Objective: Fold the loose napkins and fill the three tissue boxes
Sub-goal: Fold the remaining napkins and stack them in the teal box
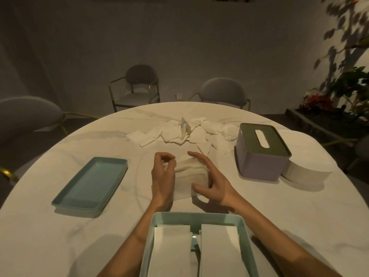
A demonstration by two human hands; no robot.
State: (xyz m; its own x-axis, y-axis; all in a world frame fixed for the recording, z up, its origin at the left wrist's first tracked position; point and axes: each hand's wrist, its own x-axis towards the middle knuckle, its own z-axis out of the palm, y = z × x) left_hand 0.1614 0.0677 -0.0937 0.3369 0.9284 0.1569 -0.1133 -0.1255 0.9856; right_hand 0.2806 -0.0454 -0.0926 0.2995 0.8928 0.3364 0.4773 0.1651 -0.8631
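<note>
A small stack of folded white napkins (191, 172) lies on the table's middle between my hands. My left hand (162, 176) curls at the stack's left edge, fingertips pinching a napkin corner. My right hand (211, 180) cups the stack's right side, fingers spread around it. Behind them a loose pile of unfolded napkins (179, 132) spreads across the far side. An open teal tissue box (147, 246) stands at the near edge with two folded napkin stacks (217, 250) inside. A closed lilac tissue box with a green slotted lid (261, 148) stands at the right.
A teal rectangular lid (91, 182) lies flat at the left. A white round object (307, 164) sits behind the lilac box. Grey chairs (139, 84) ring the round marble table (60, 226). A planter with plants (339, 100) stands at the far right.
</note>
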